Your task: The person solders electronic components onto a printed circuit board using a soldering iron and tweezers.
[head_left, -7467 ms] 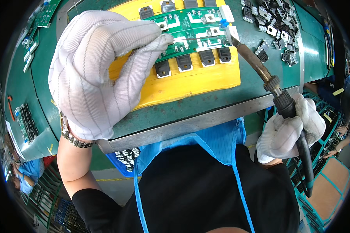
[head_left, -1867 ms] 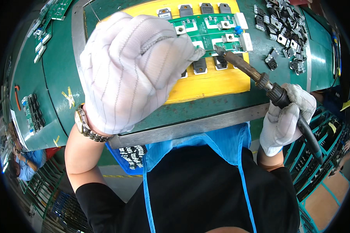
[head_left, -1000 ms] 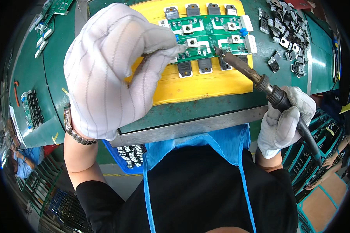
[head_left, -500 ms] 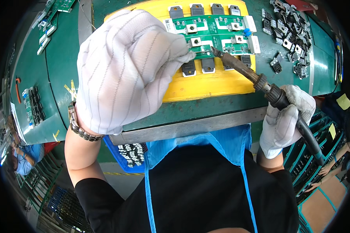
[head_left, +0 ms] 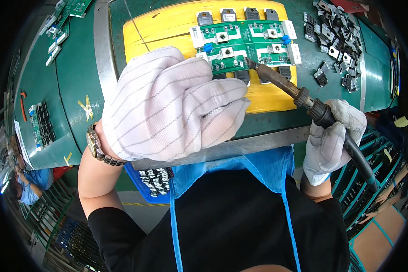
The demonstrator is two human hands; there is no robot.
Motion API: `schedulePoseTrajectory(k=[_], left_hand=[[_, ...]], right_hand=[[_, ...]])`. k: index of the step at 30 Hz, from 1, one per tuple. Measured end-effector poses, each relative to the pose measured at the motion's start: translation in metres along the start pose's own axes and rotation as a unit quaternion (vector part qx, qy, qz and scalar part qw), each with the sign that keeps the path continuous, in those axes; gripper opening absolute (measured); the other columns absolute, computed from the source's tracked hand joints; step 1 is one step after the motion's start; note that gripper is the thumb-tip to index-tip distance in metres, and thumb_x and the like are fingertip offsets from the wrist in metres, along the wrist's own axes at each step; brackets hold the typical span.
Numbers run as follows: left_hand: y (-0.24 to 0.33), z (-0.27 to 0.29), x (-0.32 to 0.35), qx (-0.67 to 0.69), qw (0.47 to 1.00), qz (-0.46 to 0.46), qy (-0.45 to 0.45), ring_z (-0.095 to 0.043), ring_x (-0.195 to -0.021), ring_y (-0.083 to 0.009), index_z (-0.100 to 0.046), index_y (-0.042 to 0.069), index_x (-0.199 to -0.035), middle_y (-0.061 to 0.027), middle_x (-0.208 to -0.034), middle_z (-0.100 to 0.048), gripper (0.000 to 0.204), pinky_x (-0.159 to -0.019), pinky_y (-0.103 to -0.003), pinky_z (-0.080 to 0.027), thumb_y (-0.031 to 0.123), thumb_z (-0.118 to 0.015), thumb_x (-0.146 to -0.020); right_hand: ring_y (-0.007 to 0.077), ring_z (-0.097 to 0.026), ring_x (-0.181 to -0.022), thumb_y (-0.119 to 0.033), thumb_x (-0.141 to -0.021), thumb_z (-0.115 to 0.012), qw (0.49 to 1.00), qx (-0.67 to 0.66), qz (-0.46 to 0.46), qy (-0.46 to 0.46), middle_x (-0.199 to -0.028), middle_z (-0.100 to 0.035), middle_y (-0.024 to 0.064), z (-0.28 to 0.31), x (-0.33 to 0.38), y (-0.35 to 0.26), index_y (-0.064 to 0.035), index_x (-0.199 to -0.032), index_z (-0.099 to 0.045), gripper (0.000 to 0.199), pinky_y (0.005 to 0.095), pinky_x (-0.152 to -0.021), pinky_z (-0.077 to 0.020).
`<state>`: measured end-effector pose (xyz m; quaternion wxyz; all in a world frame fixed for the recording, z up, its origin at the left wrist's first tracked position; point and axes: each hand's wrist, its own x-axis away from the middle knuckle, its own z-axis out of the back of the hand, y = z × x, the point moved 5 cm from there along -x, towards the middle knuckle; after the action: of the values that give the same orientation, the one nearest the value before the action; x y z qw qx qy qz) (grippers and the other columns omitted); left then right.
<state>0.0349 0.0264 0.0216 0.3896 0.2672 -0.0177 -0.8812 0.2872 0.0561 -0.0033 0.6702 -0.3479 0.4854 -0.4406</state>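
White striped gloves cover both hands. Left hand (head_left: 174,106) is curled into a loose fist above the near edge of the yellow pad (head_left: 167,31), fingers (head_left: 222,97) bent inward toward the board; whether they pinch anything cannot be told, as the glove hides the fingertips. Right hand (head_left: 333,133) is wrapped around the handle of the soldering iron (head_left: 281,84), fingers closed firmly on it, at the near right edge of the surface (head_left: 77,81).

Iron shaft runs diagonally up and left; its tip meets the near edge of the green circuit board (head_left: 245,43), just beside the left-hand knuckles. Board lies flat on the yellow pad, with black components (head_left: 233,15) in a row along its far edge and more along its near edge.

Loose black parts (head_left: 337,43) lie in a heap on the surface to the right of the pad. Wristwatch (head_left: 95,145) sits on the left wrist. More green boards (head_left: 41,124) rest at the far left
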Motion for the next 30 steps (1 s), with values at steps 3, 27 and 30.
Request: schedulePoseTrajectory(k=[3, 27, 30], left_hand=[[-0.003, -0.001, -0.002, 0.012, 1.0, 0.007, -0.01, -0.059, -0.065, -0.0154, -0.066, 0.013, -0.105, 0.0029, -0.108, -0.075, 0.039, -0.058, -0.03, -0.043, 0.02, -0.084, -0.071], [-0.027, 0.025, -0.005, -0.071, 0.995, 0.043, 0.053, -0.062, -0.07, -0.0187, -0.077, 0.01, -0.099, -0.0022, -0.079, -0.066, 0.033, -0.062, -0.031, -0.05, 0.005, -0.083, -0.067], [-0.026, 0.021, -0.003, -0.09, 0.994, 0.057, 0.016, -0.062, -0.071, -0.0187, -0.077, 0.012, -0.1, -0.0018, -0.079, -0.065, 0.034, -0.062, -0.031, -0.05, 0.005, -0.083, -0.067]], right_hand=[[0.0224, -0.063, -0.09, -0.026, -0.09, -0.07, 1.0, -0.004, 0.001, -0.006, -0.103, -0.062, 0.0137, 0.001, 0.0, 0.001, -0.0018, -0.103, -0.061, 0.028, 0.0341, -0.082, -0.0514], [0.024, -0.063, -0.084, -0.035, -0.091, -0.071, 0.999, 0.045, 0.021, -0.017, -0.103, -0.062, 0.0128, -0.001, 0.002, 0.002, -0.0032, -0.104, -0.06, 0.037, 0.0357, -0.079, -0.0503], [0.0235, -0.063, -0.085, -0.035, -0.09, -0.072, 0.997, 0.044, 0.058, -0.016, -0.103, -0.062, 0.0125, -0.002, -0.001, -0.003, -0.003, -0.104, -0.06, 0.037, 0.0349, -0.079, -0.05]])
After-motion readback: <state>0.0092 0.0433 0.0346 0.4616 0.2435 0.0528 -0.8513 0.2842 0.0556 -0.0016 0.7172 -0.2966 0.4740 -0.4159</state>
